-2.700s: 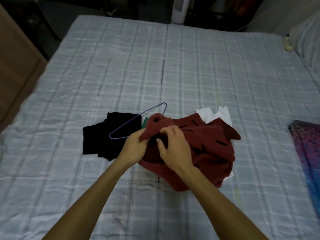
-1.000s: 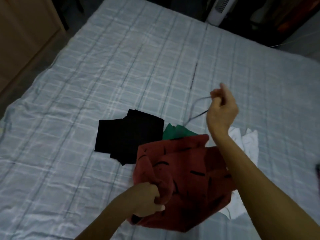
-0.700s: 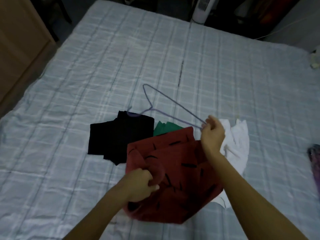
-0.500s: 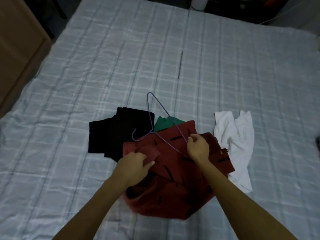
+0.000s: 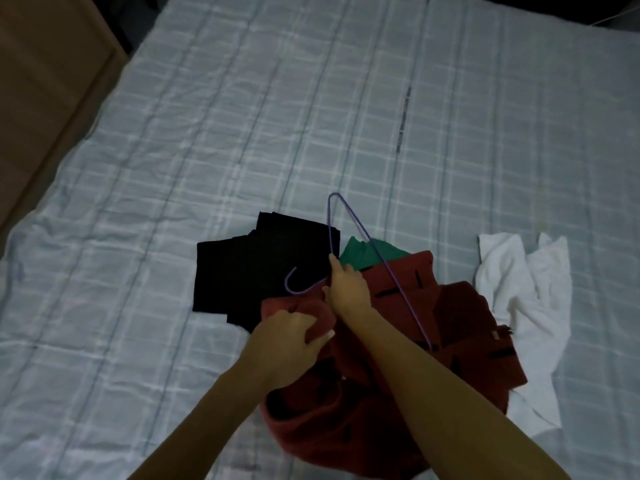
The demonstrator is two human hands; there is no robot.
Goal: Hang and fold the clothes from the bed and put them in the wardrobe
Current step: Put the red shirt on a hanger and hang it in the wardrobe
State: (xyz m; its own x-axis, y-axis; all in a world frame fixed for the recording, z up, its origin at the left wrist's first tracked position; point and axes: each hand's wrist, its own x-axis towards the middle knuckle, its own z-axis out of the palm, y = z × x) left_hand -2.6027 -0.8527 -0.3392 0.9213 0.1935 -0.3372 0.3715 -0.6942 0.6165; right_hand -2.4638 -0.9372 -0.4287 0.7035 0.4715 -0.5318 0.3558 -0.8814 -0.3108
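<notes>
My right hand: fingers closed on the purple wire hanger, gripping it near the neck, just above the hook.
My left hand: pinching a bunched fold of the dark red garment at its upper left edge, thumb over the cloth.
Hanger: tilted, hook curling out at 9 o'clock from my right hand, one corner pointing to 12 o'clock, the long side running toward 5 o'clock across the red cloth.
Dark red garment: crumpled on the bed under both forearms, marked with short black dashes.
Green garment: only a corner shows, at 1 o'clock from my right hand, tucked under the red one.
Black garment: lying flat at 9 o'clock from my right hand, touching the red cloth.
White garment: rumpled at 3 o'clock, its edge under the red one.
Bed: pale checked cover, wrinkled.
Wooden furniture: beside the bed at 10 o'clock; I cannot tell what piece it is.
</notes>
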